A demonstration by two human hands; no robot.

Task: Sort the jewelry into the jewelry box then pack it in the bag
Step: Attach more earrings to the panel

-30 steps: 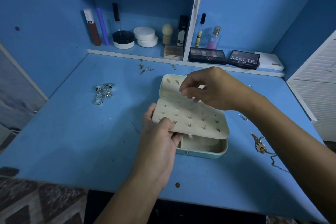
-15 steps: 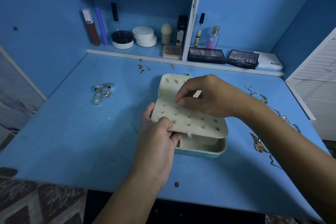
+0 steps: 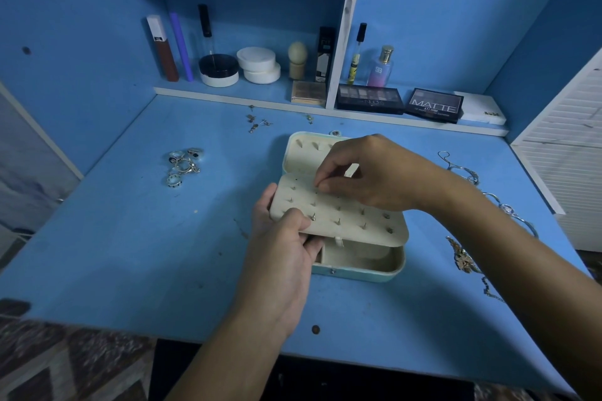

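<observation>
Rings [image 3: 183,166] lie in a heap on table [image 3: 114,238], far left, w/ loose earrings [image 3: 257,123] near the shelf. L hand [image 3: 286,251] grips earring panel [image 3: 338,215] at its left edge, thumb on top, fingers curled under. Jewelry box [image 3: 361,265] sits open mid-table, panel raised over its tray. R hand [image 3: 378,172] pinches something tiny at panel's top row, thumb & forefinger closed, can't tell what. Necklaces [image 3: 465,257] lie at right.
</observation>
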